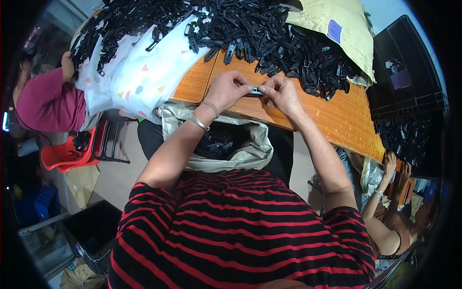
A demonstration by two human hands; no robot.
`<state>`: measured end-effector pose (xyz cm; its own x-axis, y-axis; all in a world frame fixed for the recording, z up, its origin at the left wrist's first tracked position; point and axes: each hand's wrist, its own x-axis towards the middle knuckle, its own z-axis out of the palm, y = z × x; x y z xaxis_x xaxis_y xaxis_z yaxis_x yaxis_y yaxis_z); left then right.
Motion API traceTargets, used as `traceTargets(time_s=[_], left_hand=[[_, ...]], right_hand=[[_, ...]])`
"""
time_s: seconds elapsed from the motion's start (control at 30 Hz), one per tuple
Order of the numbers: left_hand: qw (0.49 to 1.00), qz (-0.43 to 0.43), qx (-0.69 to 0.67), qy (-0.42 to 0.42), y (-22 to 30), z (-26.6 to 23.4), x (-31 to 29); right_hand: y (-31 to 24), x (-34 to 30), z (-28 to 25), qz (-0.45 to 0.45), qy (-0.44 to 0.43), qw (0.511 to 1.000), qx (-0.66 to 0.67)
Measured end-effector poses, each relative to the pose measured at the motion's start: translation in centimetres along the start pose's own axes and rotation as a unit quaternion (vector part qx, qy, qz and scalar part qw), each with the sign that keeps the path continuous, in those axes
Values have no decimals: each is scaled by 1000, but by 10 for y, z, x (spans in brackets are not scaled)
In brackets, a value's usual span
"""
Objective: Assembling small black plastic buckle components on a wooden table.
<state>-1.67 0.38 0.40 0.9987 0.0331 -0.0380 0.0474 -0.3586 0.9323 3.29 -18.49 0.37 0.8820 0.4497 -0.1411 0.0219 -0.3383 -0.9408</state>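
Note:
Between my two hands, just above the near edge of the wooden table (308, 106), is a small black oblong piece (257, 90) with a shiny strip along it. My left hand (231, 90), a bracelet and a band on its wrist, pinches the left end between thumb and forefinger. The right end sits in the closed fingertips of my right hand (281, 95). My fingers cover both ends, so its exact kind is unclear. Just beyond my hands spreads a large heap of similar black pieces (260, 36), some with a silvery part.
An open woven sack (262, 156) with black pieces inside hangs below the table edge at my lap. White patterned plastic (144, 72) covers the table's left. A yellowish sack (332, 24) and a black crate (404, 67) stand right. People sit at both sides. A red chair (62, 156) stands left.

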Motion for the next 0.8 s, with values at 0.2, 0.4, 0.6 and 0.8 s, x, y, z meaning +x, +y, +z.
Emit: traceTargets(time_s=[0.2,0.4,0.6,0.8], left_hand=[[999,-13,43,4,-6,2,8],[990,-18,141,10,6,2,8],[982,-47,180,36,16,15,-3],[975,5,186,125,14,26,-18]], right_hand=[[-4,1,1,26,1,998,-51],[-10,8,-6,69,-53,992,-92],[-9,7,-11,92,-79,990,-78],[-10,9,-13,63,-102,991,-65]])
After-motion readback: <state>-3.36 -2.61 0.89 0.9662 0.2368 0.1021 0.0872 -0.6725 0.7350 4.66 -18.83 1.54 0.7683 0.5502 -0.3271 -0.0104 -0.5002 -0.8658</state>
